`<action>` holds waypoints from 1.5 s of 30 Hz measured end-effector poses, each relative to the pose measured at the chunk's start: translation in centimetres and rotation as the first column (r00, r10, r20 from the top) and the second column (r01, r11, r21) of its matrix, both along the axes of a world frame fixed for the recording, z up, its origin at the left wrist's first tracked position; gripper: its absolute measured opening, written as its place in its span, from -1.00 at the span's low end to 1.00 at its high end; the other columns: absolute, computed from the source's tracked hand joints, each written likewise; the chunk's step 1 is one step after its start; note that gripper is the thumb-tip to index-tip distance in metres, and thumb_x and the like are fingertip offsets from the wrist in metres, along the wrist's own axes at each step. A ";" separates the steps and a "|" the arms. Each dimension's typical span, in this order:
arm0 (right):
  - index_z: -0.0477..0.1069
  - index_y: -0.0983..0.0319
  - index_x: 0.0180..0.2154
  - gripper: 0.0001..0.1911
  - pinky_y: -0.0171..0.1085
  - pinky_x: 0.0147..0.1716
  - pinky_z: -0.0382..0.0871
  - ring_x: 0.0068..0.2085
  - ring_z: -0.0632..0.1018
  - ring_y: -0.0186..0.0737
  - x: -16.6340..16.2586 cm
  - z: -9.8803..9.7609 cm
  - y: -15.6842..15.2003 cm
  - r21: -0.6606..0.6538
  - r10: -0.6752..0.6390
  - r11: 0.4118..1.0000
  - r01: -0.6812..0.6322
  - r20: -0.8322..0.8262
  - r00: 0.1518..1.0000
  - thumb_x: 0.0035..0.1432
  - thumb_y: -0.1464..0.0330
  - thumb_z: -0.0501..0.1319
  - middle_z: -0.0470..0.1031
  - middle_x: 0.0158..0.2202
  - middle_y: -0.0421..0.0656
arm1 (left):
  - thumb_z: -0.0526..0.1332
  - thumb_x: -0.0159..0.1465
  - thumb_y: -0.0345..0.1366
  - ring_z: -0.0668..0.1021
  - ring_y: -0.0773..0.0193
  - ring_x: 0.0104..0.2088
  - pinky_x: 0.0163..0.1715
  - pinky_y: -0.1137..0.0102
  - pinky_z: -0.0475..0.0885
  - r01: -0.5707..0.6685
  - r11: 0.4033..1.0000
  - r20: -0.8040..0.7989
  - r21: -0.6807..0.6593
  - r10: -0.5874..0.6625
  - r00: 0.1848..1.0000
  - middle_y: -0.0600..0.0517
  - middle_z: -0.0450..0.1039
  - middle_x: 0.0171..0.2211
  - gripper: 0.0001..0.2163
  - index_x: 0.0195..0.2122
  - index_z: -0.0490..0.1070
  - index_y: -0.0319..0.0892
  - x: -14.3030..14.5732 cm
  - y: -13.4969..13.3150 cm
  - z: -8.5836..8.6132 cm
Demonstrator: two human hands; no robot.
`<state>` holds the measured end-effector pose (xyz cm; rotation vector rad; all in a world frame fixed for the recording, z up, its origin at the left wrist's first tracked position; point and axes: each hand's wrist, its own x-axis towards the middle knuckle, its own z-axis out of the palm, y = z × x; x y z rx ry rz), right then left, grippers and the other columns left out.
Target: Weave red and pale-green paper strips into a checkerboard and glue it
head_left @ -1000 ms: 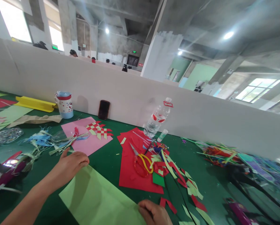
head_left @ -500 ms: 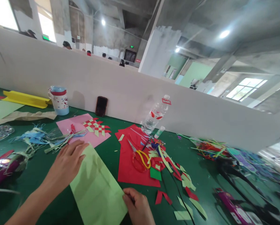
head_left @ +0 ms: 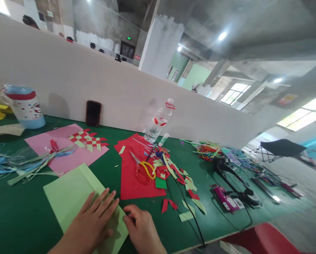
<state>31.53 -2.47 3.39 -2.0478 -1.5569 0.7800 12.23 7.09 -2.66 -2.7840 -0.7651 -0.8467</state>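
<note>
A sheet of light green paper (head_left: 65, 187) lies on the table in front of me, with a narrow strip along its right side that looks folded over. My left hand (head_left: 94, 215) rests flat on the sheet, fingers stretched across the strip. At the paper's right edge, the curled thumb and fingers of my right hand (head_left: 142, 225) pinch it. Just beyond the hands is red paper (head_left: 142, 188), bearing yellow-handled scissors (head_left: 144, 167) with their blades apart. Two red-and-green woven paper fish (head_left: 87, 139) sit on a pink sheet (head_left: 48, 135).
A water bottle (head_left: 159, 121) and a glue stick (head_left: 163, 139) stand before the white partition (head_left: 121, 88). Nearby are a phone (head_left: 93, 113), a patterned cup (head_left: 25, 107) and paper scraps (head_left: 187, 215). A cable (head_left: 187, 201) runs to the table edge; a purple device (head_left: 225, 199) lies right.
My left hand has shifted from the sheet's upper left corner to lie flat over its right side. The paper is turned, and its right side now looks folded. The view has swung right.
</note>
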 end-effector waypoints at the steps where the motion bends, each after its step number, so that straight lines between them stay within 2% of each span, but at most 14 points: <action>1: 0.61 0.18 -0.12 -0.78 -0.40 -0.39 0.26 -0.40 0.61 -0.26 0.1 0.0 0.0 -0.003 0.005 1.000 -0.005 -0.003 1.000 0.25 0.44 0.23 0.66 -0.40 -0.21 | 0.13 0.27 0.33 0.49 0.12 0.22 0.35 0.22 -0.06 0.006 1.000 -0.001 -0.003 -0.006 1.000 0.16 0.56 0.21 -0.40 0.21 0.48 0.18 -0.1 0.1 0.0; 4: 0.62 0.16 -0.16 -0.78 -0.41 -0.41 0.22 -0.41 0.59 -0.30 1.1 0.6 0.0 -0.033 0.030 0.999 -0.029 0.000 1.000 0.25 0.46 0.21 0.65 -0.41 -0.24 | 0.04 0.30 0.34 0.47 0.14 0.25 0.38 0.21 -0.16 -0.005 1.000 -0.011 -0.025 0.004 1.000 0.16 0.52 0.24 -0.38 0.25 0.43 0.18 -0.6 0.3 0.1; 7: 0.63 0.14 -0.16 -0.75 -0.41 -0.36 0.24 -0.35 0.62 -0.29 2.9 2.0 0.2 -0.077 0.090 0.993 -0.086 0.041 0.995 0.25 0.46 0.20 0.67 -0.36 -0.24 | -0.01 0.35 0.32 0.43 0.12 0.29 0.39 0.16 -0.15 -0.057 0.998 -0.022 -0.040 0.056 0.998 0.15 0.50 0.27 -0.40 0.30 0.36 0.23 -1.5 0.6 0.2; 12: 0.64 0.10 -0.13 -0.72 -0.39 -0.21 0.32 -0.18 0.66 -0.23 5.5 3.6 1.5 -0.093 0.257 0.965 -0.246 0.137 0.957 0.31 0.40 0.15 0.70 -0.20 -0.23 | 0.04 0.34 0.29 0.45 0.12 0.27 0.41 0.17 -0.20 -0.082 0.996 -0.045 -0.029 0.081 0.996 0.15 0.51 0.26 -0.38 0.38 0.21 0.26 -3.5 0.8 0.0; 16: 0.64 0.10 -0.13 -0.72 -0.36 -0.15 0.37 -0.10 0.67 -0.17 6.0 3.0 3.0 -0.091 0.301 0.954 -0.287 0.303 0.904 0.34 0.38 0.14 0.71 -0.15 -0.19 | 0.11 0.33 0.26 0.45 0.08 0.26 0.42 0.15 -0.26 -0.110 0.994 -0.079 -0.005 0.110 0.991 0.09 0.49 0.28 -0.26 0.46 0.00 0.15 -5.0 0.4 -0.6; 18: 0.64 0.09 -0.12 -0.71 -0.34 -0.14 0.40 -0.09 0.67 -0.16 5.9 2.3 3.4 -0.077 0.317 0.947 -0.312 0.378 0.870 0.36 0.39 0.12 0.71 -0.15 -0.19 | 0.15 0.35 0.19 0.41 0.05 0.30 0.41 0.12 -0.21 -0.120 0.993 -0.122 0.006 0.120 0.985 0.05 0.44 0.31 -0.23 0.49 -0.08 0.07 -5.6 0.3 -1.0; 21: 0.63 0.09 -0.10 -0.68 -0.34 -0.18 0.45 -0.12 0.68 -0.16 6.1 1.1 3.4 -0.018 0.312 0.937 -0.349 0.491 0.813 0.36 0.42 0.10 0.70 -0.17 -0.16 | 0.15 0.34 0.20 0.38 0.04 0.33 0.37 0.14 -0.08 -0.122 0.993 -0.186 0.002 0.120 0.975 0.03 0.39 0.35 -0.21 0.49 -0.08 0.04 -6.1 0.3 -1.6; 24: 0.63 0.10 -0.09 -0.66 -0.31 -0.19 0.50 -0.16 0.68 -0.14 6.6 0.3 3.3 0.095 0.273 0.907 -0.409 0.608 0.745 0.33 0.46 0.10 0.70 -0.18 -0.16 | 0.12 0.32 0.26 0.39 0.03 0.33 0.34 0.13 0.00 -0.119 0.991 -0.244 -0.065 0.099 0.965 0.00 0.37 0.36 -0.22 0.48 0.01 0.06 -6.2 0.4 -1.5; 27: 0.62 0.12 -0.09 -0.69 -0.25 -0.20 0.55 -0.14 0.68 -0.08 7.0 -0.4 3.6 0.236 0.205 0.817 -0.527 0.734 0.648 0.32 0.43 0.11 0.70 -0.15 -0.14 | 0.07 0.35 0.25 0.41 0.03 0.31 0.35 0.13 -0.02 -0.109 0.993 -0.242 -0.037 0.097 0.965 -0.03 0.40 0.34 -0.27 0.45 0.13 0.00 -6.2 0.6 -0.8; 30: 0.61 0.13 -0.07 -0.72 -0.25 -0.16 0.57 -0.05 0.67 -0.06 6.2 -1.5 4.5 0.337 0.142 0.670 -0.661 0.816 0.560 0.38 0.34 0.12 0.68 -0.06 -0.11 | 0.01 0.39 0.24 0.41 0.05 0.31 0.37 0.16 -0.04 -0.080 0.996 -0.224 0.047 0.089 0.971 -0.04 0.42 0.33 -0.29 0.43 0.18 -0.08 -6.1 0.7 0.0; 33: 0.58 0.10 -0.01 -0.73 -0.31 -0.04 0.53 0.05 0.63 -0.14 4.5 -3.4 5.8 0.401 0.174 0.508 -0.762 0.819 0.547 0.43 0.28 0.13 0.66 0.01 -0.12 | 0.07 0.40 0.16 0.42 0.05 0.29 0.35 0.15 0.02 -0.080 0.993 -0.228 0.087 0.098 0.969 -0.06 0.43 0.32 -0.33 0.41 0.21 -0.12 -5.9 0.8 0.0; 36: 0.57 0.10 -0.01 -0.75 -0.33 0.03 0.49 0.10 0.60 -0.19 3.0 -5.0 7.2 0.422 0.232 0.382 -0.823 0.818 0.527 0.43 0.27 0.14 0.65 0.02 -0.13 | 0.12 0.45 -0.06 0.45 0.12 0.26 0.35 0.18 0.03 -0.112 0.976 -0.191 0.186 0.147 0.971 0.02 0.47 0.29 -0.51 0.35 0.32 -0.07 -5.6 1.0 -0.6; 40: 0.57 0.11 -0.02 -0.71 -0.35 0.01 0.51 0.11 0.61 -0.20 2.2 -6.3 8.8 0.427 0.225 0.319 -0.846 0.833 0.506 0.45 0.19 0.12 0.66 0.00 -0.14 | 0.09 0.48 -0.14 0.48 0.20 0.21 0.35 0.20 0.04 -0.140 0.954 -0.149 0.265 0.184 0.971 0.12 0.51 0.26 -0.61 0.29 0.40 0.03 -5.3 1.4 -1.2; 45: 0.54 0.14 0.10 -0.48 -0.34 0.01 0.54 0.09 0.64 -0.17 1.1 -8.0 9.3 0.430 0.172 0.318 -0.845 0.850 0.497 0.50 0.00 -0.02 0.68 0.01 -0.12 | 0.07 0.49 -0.09 0.48 0.18 0.16 0.38 0.12 -0.03 -0.129 0.940 -0.089 0.317 0.165 0.982 0.17 0.58 0.18 -0.66 0.17 0.50 0.04 -5.1 1.8 -1.1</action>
